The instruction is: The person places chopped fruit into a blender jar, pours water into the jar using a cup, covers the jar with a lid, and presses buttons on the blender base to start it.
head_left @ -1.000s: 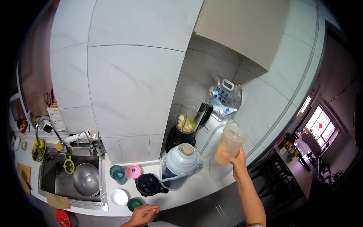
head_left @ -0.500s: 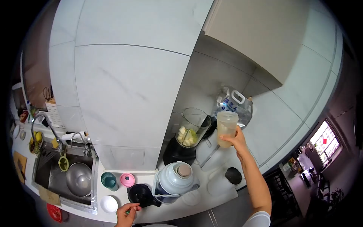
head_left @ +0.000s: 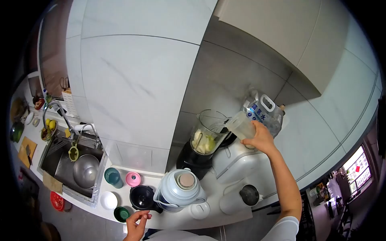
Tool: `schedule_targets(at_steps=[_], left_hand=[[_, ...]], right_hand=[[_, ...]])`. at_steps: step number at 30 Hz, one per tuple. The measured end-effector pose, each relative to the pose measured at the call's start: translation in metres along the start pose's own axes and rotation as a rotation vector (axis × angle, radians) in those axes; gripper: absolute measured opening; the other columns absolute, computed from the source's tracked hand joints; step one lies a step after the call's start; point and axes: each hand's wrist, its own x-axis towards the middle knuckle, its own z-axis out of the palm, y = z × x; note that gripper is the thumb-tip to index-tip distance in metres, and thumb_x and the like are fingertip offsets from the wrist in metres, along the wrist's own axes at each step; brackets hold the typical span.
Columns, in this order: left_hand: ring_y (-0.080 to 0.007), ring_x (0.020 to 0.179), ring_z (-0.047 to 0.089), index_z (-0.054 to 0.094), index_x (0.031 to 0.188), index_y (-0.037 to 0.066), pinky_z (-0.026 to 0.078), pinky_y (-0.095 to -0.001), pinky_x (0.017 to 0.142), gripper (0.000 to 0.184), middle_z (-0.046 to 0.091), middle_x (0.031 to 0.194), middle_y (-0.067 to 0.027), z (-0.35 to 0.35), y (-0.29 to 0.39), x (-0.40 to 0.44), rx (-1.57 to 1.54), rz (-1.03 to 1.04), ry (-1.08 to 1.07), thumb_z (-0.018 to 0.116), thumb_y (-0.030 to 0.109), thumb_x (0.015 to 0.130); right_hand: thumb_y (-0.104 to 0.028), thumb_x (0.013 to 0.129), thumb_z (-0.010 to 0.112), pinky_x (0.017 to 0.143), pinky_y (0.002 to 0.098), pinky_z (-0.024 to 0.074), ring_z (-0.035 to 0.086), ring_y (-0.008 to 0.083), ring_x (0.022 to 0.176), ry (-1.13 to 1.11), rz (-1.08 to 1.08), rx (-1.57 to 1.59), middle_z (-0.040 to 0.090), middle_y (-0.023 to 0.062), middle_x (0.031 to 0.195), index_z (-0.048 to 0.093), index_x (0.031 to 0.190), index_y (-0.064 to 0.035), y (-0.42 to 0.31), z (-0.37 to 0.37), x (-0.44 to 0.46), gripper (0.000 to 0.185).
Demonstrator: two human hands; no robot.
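Note:
My right hand (head_left: 261,138) is closed round a translucent plastic cup (head_left: 241,126), tipped to the left at the rim of the blender jug (head_left: 209,136). Clear liquid runs from the cup into the jug, where pale and green chunks lie. The jug stands on its black base (head_left: 194,161). My left hand (head_left: 137,222) is near the counter's front edge, beside the green bowl (head_left: 121,214) and below the black lid (head_left: 142,197). Its thumb and fingers are pressed close together; whether something small is between them I cannot make out.
A light blue thermos (head_left: 177,190) stands before the blender, with a white pitcher (head_left: 235,201) to its right. Behind the cup is a silver water bag (head_left: 263,114). A sink (head_left: 64,170) with a metal bowl (head_left: 85,171), a teal cup (head_left: 113,178) and a pink lid (head_left: 133,179) are left.
My right hand has raised the cup from the counter's right side, brought it left to the jug and tilted it; liquid now pours. My left hand has shifted slightly. The camera view has turned.

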Motion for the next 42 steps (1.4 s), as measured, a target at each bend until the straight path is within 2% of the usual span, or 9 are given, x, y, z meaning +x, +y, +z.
schedule_targets(at_steps=[12, 24, 31, 34, 36, 37, 39, 40, 42], left_hand=[[-0.0176, 0.085, 0.068, 0.066, 0.106, -0.003, 0.053, -0.0303, 0.081, 0.018, 0.070, 0.089, -0.0122, 0.008, -0.009, -0.015, 0.000, -0.031, 0.084, 0.059, 0.010, 0.095], [-0.0175, 0.086, 0.068, 0.066, 0.105, -0.003, 0.053, -0.0310, 0.082, 0.019, 0.071, 0.091, -0.0122, 0.016, -0.008, -0.004, 0.006, -0.041, 0.030, 0.060, 0.012, 0.095], [-0.0176, 0.087, 0.068, 0.066, 0.106, -0.003, 0.054, -0.0314, 0.081, 0.019, 0.071, 0.092, -0.0122, 0.019, -0.011, -0.003, 0.006, -0.053, 0.032, 0.061, 0.011, 0.095], [-0.0178, 0.087, 0.069, 0.066, 0.105, -0.003, 0.054, -0.0314, 0.081, 0.019, 0.071, 0.092, -0.0118, 0.021, -0.013, -0.003, -0.003, -0.045, 0.034, 0.061, 0.012, 0.095], [-0.0182, 0.087, 0.069, 0.066, 0.105, -0.002, 0.054, -0.0315, 0.081, 0.019, 0.071, 0.092, -0.0115, 0.022, -0.010, -0.002, 0.003, -0.032, 0.013, 0.062, 0.013, 0.095], [-0.0182, 0.087, 0.069, 0.066, 0.105, -0.002, 0.054, -0.0315, 0.081, 0.019, 0.071, 0.092, -0.0115, 0.023, -0.009, -0.002, 0.009, -0.030, 0.010, 0.062, 0.013, 0.095], [-0.0185, 0.087, 0.069, 0.066, 0.105, -0.002, 0.054, -0.0317, 0.081, 0.019, 0.071, 0.092, -0.0116, 0.027, -0.005, 0.000, 0.026, -0.029, -0.011, 0.062, 0.013, 0.094], [-0.0185, 0.086, 0.069, 0.066, 0.106, -0.002, 0.054, -0.0315, 0.081, 0.019, 0.071, 0.092, -0.0116, 0.028, -0.008, 0.000, 0.012, -0.032, -0.018, 0.062, 0.012, 0.094], [-0.0184, 0.087, 0.069, 0.066, 0.106, -0.003, 0.053, -0.0313, 0.081, 0.019, 0.071, 0.092, -0.0116, 0.032, -0.008, 0.003, 0.019, -0.032, -0.044, 0.062, 0.012, 0.094]], right_hand=[[-0.027, 0.058, 0.083, 0.094, 0.0427, 0.0472, 0.050, 0.0319, 0.115, 0.088, -0.097, -0.241, 0.055, 0.0098, 0.117, 0.052, 0.127, -0.0137, 0.007, -0.003, 0.013, 0.077], [-0.009, 0.054, 0.079, 0.084, 0.0415, 0.0477, 0.052, 0.0305, 0.104, 0.388, -0.436, -0.394, 0.053, 0.0108, 0.111, 0.054, 0.125, -0.0125, 0.000, -0.002, 0.015, 0.075], [-0.008, 0.053, 0.080, 0.085, 0.0416, 0.0465, 0.052, 0.0316, 0.106, 0.446, -0.452, -0.440, 0.053, 0.0131, 0.115, 0.054, 0.126, -0.0122, -0.003, -0.002, 0.015, 0.077], [-0.010, 0.058, 0.079, 0.088, 0.0422, 0.0464, 0.051, 0.0336, 0.108, 0.462, -0.420, -0.345, 0.053, 0.0136, 0.115, 0.052, 0.128, -0.0121, 0.006, 0.003, 0.013, 0.076], [-0.015, 0.065, 0.081, 0.091, 0.0415, 0.0458, 0.052, 0.0318, 0.111, 0.344, -0.130, -0.050, 0.056, 0.0133, 0.116, 0.049, 0.131, -0.0092, 0.012, 0.010, 0.008, 0.074], [-0.015, 0.065, 0.081, 0.091, 0.0415, 0.0458, 0.052, 0.0318, 0.111, 0.346, -0.124, -0.047, 0.056, 0.0133, 0.116, 0.049, 0.131, -0.0092, 0.019, 0.014, 0.005, 0.074], [-0.022, 0.070, 0.082, 0.094, 0.0380, 0.0467, 0.055, 0.0266, 0.114, 0.093, 0.007, 0.840, 0.057, 0.0112, 0.121, 0.047, 0.131, -0.0048, 0.037, 0.022, -0.005, 0.073], [-0.022, 0.070, 0.082, 0.094, 0.0380, 0.0467, 0.055, 0.0266, 0.114, 0.099, 0.012, 0.843, 0.057, 0.0112, 0.121, 0.047, 0.131, -0.0048, 0.036, 0.022, -0.018, 0.073], [-0.020, 0.073, 0.079, 0.094, 0.0356, 0.0457, 0.054, 0.0202, 0.117, -0.063, 0.120, 1.293, 0.058, 0.0092, 0.123, 0.046, 0.132, -0.0035, 0.029, 0.026, -0.056, 0.069]])
